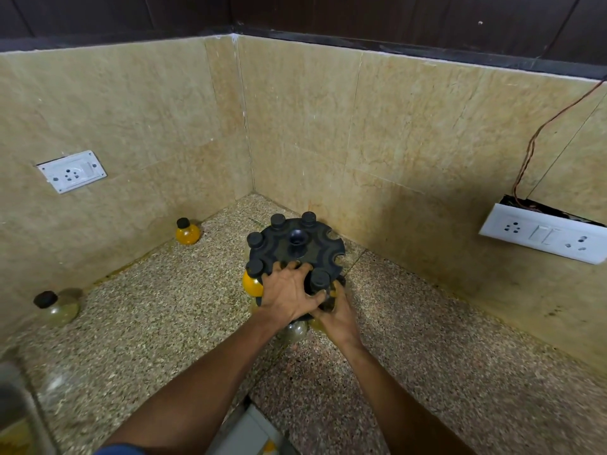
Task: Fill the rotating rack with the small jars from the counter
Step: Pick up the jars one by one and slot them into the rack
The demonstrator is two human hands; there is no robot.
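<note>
The black rotating rack (pixel 315 247) stands in the counter corner with several black-capped jars hanging in its notches; two notches on its right side are bare. My left hand (pixel 289 290) lies flat on the rack's near top edge, fingers spread. My right hand (pixel 338 310) is closed around a black-capped jar (pixel 320 279) at the rack's near right notch. An orange jar (pixel 252 284) hangs at the rack's left. On the counter stand a yellow jar (pixel 187 232) by the left wall and a clear jar (pixel 57 307) at far left. Another clear jar (pixel 295 330) shows under my hands.
Speckled stone counter (pixel 427 372) meets tiled walls in the corner. A socket plate (pixel 70 171) sits on the left wall, a switch board (pixel 542 233) with loose wires on the right wall. A steel rim (pixel 16 405) shows at bottom left.
</note>
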